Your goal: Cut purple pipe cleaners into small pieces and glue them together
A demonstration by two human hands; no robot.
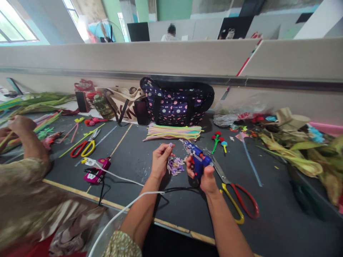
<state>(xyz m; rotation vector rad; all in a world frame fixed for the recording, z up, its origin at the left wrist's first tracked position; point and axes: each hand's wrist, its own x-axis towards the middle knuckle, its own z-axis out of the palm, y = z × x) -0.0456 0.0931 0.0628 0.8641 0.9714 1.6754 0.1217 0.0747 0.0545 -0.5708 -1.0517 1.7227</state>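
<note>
My right hand (pixel 207 178) is wrapped round a blue hot glue gun (pixel 198 159), its nozzle end pointing up and left. Bits of stuff cling about the nozzle. Pinched between the thumb and fingers of my left hand (pixel 160 160) is a small light purple piece (pixel 170 145), too small to make out fully. Between my hands lies a pile of short purple and cream pieces (pixel 176 166) on the dark table. Behind them rests a bundle of pastel pipe cleaners (pixel 174 131). Red and blue pipe cleaner flowers (pixel 217 139) lie past the glue gun.
Scissors (pixel 233 192) with red and yellow handles lie right of my right hand; another pair (pixel 87 144) is at left. A purple power strip (pixel 98 171) trails cords. Bags (pixel 177 101) stand behind, corn husks (pixel 302 157) at right. A co-worker's arm (pixel 32 142) is at left.
</note>
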